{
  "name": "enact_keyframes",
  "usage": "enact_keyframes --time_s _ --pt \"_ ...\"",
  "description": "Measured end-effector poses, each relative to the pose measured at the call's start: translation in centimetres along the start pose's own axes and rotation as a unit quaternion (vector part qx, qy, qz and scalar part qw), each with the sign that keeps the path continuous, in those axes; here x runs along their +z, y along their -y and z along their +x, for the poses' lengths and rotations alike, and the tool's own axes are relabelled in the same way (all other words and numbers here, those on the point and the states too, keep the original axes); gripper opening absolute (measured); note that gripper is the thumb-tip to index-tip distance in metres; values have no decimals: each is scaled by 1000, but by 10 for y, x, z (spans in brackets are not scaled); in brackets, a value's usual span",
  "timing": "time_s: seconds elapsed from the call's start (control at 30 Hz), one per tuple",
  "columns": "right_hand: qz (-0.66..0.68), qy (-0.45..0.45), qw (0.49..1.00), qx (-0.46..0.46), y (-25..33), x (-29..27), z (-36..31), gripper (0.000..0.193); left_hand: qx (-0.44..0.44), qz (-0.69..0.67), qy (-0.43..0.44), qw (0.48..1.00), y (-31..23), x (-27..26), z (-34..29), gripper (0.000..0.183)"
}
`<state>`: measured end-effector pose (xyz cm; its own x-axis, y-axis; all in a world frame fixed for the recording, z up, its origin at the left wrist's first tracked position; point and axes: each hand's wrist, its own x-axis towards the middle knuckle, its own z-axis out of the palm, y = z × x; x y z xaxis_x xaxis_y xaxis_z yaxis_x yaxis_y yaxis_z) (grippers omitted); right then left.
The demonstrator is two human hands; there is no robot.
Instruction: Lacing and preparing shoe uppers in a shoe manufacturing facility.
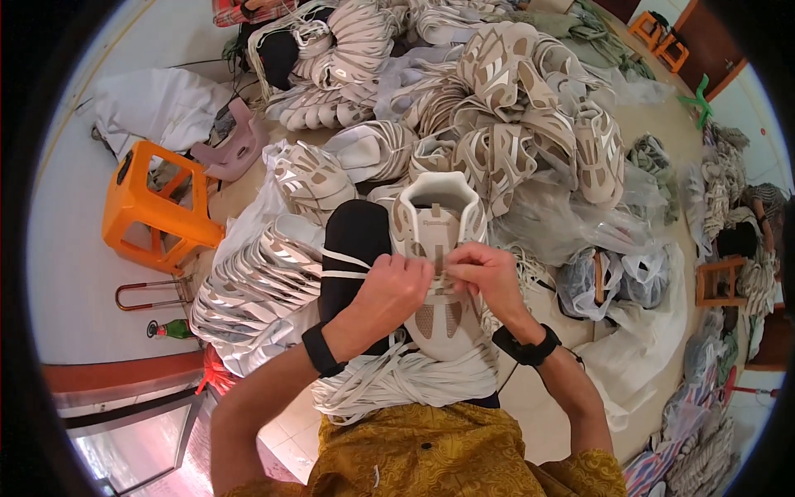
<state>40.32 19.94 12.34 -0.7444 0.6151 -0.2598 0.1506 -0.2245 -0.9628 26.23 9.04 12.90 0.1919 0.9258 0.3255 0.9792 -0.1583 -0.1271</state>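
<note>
A beige and white shoe upper (pixel 441 217) lies on my lap, its padded collar pointing away from me. Over its middle, my left hand (pixel 389 291) is closed on a white shoelace (pixel 344 263) that loops across a black, sole-shaped pad (pixel 356 228) beside the upper. My right hand (pixel 489 275) is pinched at the upper's right lacing edge, close to the left fingertips. What its fingers hold is blurred and too small to tell. A thick bundle of white laces (pixel 406 383) rests on my lap below the toe.
Stacked shoe uppers (pixel 257 290) lie at the left, with larger heaps of uppers (pixel 497 74) ahead. An orange stool (pixel 153 207) and a green bottle (pixel 172 329) are at the left. Plastic bags (pixel 646 277) lie at the right. Another person (pixel 766 207) is at the far right.
</note>
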Motion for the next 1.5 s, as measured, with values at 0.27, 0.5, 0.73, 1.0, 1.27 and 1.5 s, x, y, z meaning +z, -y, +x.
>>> enact_keyframes --time_s 0.27,0.5,0.73,1.0,1.27,1.5 --pt "-83 -64 983 -152 -14 -7 -6 5 -129 -196 296 926 24 -22 37 19" --pt "-188 -96 937 -277 -28 -7 -4 3 -143 -151 280 937 15 -11 37 12" --pt "95 -69 989 -90 -30 -19 -10 5 117 -79 127 982 9 -15 43 9" --pt "-28 -125 967 -219 -43 -12 -8 15 -252 -352 154 888 -2 -1 49 13" --pt "-357 -213 795 -441 -48 -9 -4 12 -226 -315 203 899 -9 10 52 16" --pt "-376 -193 784 -454 -43 -5 -8 14 -274 -377 226 856 -7 11 53 16"
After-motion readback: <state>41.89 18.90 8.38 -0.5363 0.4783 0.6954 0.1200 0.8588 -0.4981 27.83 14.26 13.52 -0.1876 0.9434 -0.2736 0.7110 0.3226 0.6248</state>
